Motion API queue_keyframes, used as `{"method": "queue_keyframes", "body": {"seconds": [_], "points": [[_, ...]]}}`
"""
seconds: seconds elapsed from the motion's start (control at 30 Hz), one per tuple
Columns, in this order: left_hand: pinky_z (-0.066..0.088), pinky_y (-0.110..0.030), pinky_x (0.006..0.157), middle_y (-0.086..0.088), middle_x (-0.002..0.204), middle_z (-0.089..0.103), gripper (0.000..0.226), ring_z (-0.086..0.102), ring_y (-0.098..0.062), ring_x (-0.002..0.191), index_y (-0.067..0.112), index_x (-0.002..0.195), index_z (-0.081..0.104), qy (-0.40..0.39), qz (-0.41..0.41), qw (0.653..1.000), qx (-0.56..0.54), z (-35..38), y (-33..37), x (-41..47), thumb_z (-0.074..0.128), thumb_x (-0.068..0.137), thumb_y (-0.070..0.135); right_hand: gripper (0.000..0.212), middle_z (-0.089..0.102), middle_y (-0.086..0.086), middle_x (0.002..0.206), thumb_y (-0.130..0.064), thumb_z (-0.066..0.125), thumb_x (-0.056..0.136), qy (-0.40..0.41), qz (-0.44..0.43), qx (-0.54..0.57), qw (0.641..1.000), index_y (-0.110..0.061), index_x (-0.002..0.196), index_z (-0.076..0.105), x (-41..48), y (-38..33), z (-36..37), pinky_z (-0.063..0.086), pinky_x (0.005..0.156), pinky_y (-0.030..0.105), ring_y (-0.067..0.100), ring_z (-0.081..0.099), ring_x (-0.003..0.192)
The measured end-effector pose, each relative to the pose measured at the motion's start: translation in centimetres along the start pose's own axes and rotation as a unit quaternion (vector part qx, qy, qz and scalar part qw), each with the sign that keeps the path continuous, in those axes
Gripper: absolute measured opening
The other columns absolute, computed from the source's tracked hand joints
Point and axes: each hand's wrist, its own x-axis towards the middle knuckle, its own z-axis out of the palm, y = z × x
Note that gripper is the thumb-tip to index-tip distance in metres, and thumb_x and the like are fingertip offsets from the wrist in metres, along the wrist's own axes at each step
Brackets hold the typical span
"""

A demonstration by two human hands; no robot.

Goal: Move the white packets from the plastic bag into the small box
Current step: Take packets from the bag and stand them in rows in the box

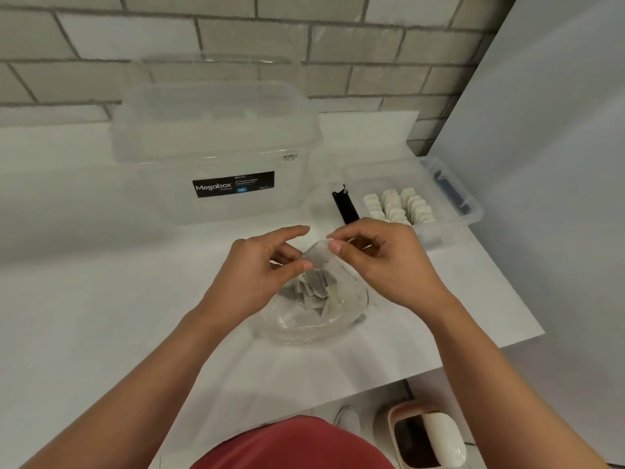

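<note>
Opening step: plastic bag (pixel 304 324) mouth pinched by left hand (pixel 267 265) and right hand (pixel 378 255), thumb to fingertip. Inside it, white packets (pixel 313 291) heaped, on counter (pixel 101 316); some already stood in small box (pixel 475 206). Likely next: mouth pulled wide, packet drawn out.

One wide-angle head cam looks fwd & down, close above left hand (pixel 260 275), right hand (pixel 385 262) & table (pixel 101 316).

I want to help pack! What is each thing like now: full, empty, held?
plastic bag: on the table, top pinched by both hands.
white packets: loose pile inside the bag.
small box: partly filled with packet rows.
big clear box: upright, looks empty.
left hand: pinches bag.
right hand: pinches bag.
</note>
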Motion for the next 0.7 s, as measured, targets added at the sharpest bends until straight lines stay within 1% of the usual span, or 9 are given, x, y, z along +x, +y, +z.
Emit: {"method": "queue_keyframes", "body": {"seconds": [0.13,0.2,0.3,0.33,0.4,0.47,0.53,0.6,0.7], "points": [[0.057,-0.032,0.088,0.015,0.092,0.076,0.052,0.071,-0.002,0.090,0.036,0.129,0.061,0.007,0.016,1.000,-0.002,1.7,1.2,1.0,0.081,0.083,0.025,0.009,0.073,-0.018,0.086,-0.026,0.073,0.093,-0.034,-0.036,-0.095,0.994,-0.029,0.098,0.079,1.1,0.7,-3.3,0.057,0.077,0.033,0.008,0.070,0.080],[0.057,-0.027,0.083,0.016,0.098,0.074,0.048,0.068,-0.001,0.096,0.037,0.125,0.063,0.036,0.021,0.999,0.005,2.9,1.7,1.6,0.081,0.081,0.030,0.009,0.074,-0.017,0.083,-0.025,0.072,0.093,-0.003,-0.032,-0.099,0.995,-0.029,0.098,0.079,2.0,1.2,-5.4,0.058,0.076,0.031,0.005,0.071,0.077],[0.056,-0.023,0.078,0.021,0.106,0.069,0.038,0.064,0.000,0.101,0.036,0.117,0.068,0.055,0.045,0.996,0.051,4.8,2.2,2.5,0.080,0.081,0.038,0.012,0.076,-0.014,0.090,-0.020,0.073,0.093,0.075,-0.062,-0.166,0.981,-0.025,0.101,0.079,4.2,2.2,-8.7,0.054,0.077,0.018,0.002,0.069,0.080],[0.056,-0.022,0.078,0.022,0.106,0.067,0.034,0.062,0.000,0.102,0.036,0.114,0.070,0.049,0.058,0.995,0.071,5.5,2.3,2.8,0.079,0.082,0.040,0.013,0.076,-0.012,0.092,-0.019,0.072,0.093,0.091,-0.072,-0.193,0.974,-0.023,0.103,0.079,5.2,2.6,-9.6,0.054,0.079,0.019,0.003,0.069,0.081],[0.054,-0.022,0.081,0.023,0.109,0.065,0.029,0.060,0.001,0.104,0.038,0.111,0.071,0.033,0.082,0.989,0.117,7.1,2.6,3.4,0.075,0.084,0.046,0.015,0.077,-0.006,0.096,-0.018,0.071,0.094,0.101,-0.080,-0.238,0.963,-0.019,0.107,0.078,7.5,3.9,-11.0,0.056,0.085,0.028,0.010,0.069,0.084],[0.053,-0.023,0.085,0.023,0.114,0.062,0.033,0.058,0.003,0.105,0.038,0.115,0.070,0.032,0.108,0.979,0.171,8.7,2.8,3.9,0.070,0.086,0.053,0.016,0.077,-0.003,0.100,-0.019,0.068,0.095,0.084,-0.078,-0.269,0.956,-0.018,0.108,0.077,9.9,5.4,-11.5,0.056,0.088,0.037,0.016,0.070,0.090],[0.053,-0.025,0.086,0.023,0.118,0.059,0.036,0.056,0.003,0.109,0.038,0.119,0.068,0.049,0.130,0.965,0.222,10.2,2.8,4.5,0.065,0.088,0.056,0.016,0.077,-0.002,0.103,-0.018,0.064,0.097,0.052,-0.082,-0.296,0.950,-0.018,0.106,0.077,12.1,6.9,-11.1,0.056,0.086,0.041,0.020,0.069,0.094],[0.055,-0.029,0.083,0.023,0.118,0.059,0.033,0.055,0.001,0.110,0.037,0.118,0.069,0.063,0.135,0.954,0.260,11.2,2.9,5.0,0.064,0.090,0.053,0.019,0.077,0.001,0.105,-0.015,0.061,0.097,0.008,-0.091,-0.322,0.942,-0.016,0.105,0.078,13.9,8.1,-10.3,0.055,0.085,0.041,0.024,0.069,0.096],[0.058,-0.030,0.072,0.020,0.111,0.063,0.020,0.061,-0.003,0.099,0.034,0.109,0.074,0.094,0.140,0.941,0.294,12.1,2.7,5.4,0.071,0.089,0.039,0.021,0.076,0.001,0.107,-0.015,0.060,0.097,-0.072,-0.072,-0.336,0.936,-0.018,0.106,0.078,16.1,9.4,-8.8,0.055,0.087,0.040,0.025,0.067,0.099]]}}
